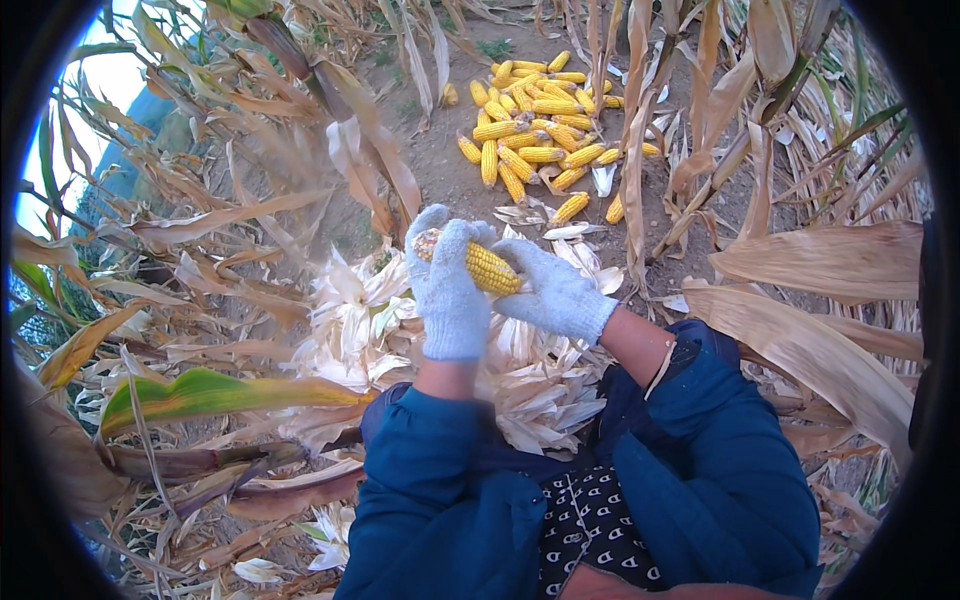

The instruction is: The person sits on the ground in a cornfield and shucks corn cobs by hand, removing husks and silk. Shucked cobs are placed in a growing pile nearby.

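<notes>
My left hand, in a pale knitted glove, grips a husked yellow ear of corn around its stem end. At the ear's other end is my right hand, gloved the same way, with its thumb and fingers around the tip; whether it presses on the kernels cannot be told. Beyond my hands lies a pile of husked ears of corn on bare soil. Loose pale corn husks are heaped beneath my hands and between my legs.
Dry standing corn stalks rise at the right, close to the pile, and another stalk leans at the upper left. A green and yellow leaf juts in from the left. Broad dry leaves reach near my right arm.
</notes>
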A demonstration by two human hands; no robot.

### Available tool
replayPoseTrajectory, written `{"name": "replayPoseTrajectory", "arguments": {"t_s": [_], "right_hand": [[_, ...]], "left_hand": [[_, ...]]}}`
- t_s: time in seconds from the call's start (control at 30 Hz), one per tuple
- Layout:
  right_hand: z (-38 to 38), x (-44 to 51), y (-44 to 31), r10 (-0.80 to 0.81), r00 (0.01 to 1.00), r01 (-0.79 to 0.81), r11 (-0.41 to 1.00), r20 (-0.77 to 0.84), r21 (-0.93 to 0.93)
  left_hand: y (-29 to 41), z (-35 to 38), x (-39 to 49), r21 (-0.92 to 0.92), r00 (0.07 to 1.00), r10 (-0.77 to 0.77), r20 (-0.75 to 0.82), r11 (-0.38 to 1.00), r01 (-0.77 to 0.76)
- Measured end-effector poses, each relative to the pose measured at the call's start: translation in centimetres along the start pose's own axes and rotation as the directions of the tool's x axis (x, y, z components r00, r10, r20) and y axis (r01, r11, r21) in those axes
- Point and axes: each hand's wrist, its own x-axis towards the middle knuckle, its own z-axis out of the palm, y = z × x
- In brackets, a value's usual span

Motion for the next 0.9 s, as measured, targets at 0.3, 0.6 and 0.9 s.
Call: {"name": "replayPoseTrajectory", "arguments": {"t_s": [0.3,0.6,0.9], "right_hand": [[0.7,-0.4,-0.9,0.07,0.997,-0.069,0.997,0.033,-0.018],[3.9,0.7,3.3,-0.021,0.992,0.05,0.972,0.128,-0.229],[7.0,0.6,8.6,-0.166,0.984,0.175,0.962,0.059,-0.21]], "left_hand": [[1.0,0.5,-0.4,-0.126,0.989,-0.068,0.13,0.988,0.085],[2.3,1.8,-3.2,0.259,0.953,0.062,0.298,0.955,-0.144],[2.8,2.0,-4.0,0.506,0.607,0.089,0.789,0.466,-0.726]]}}
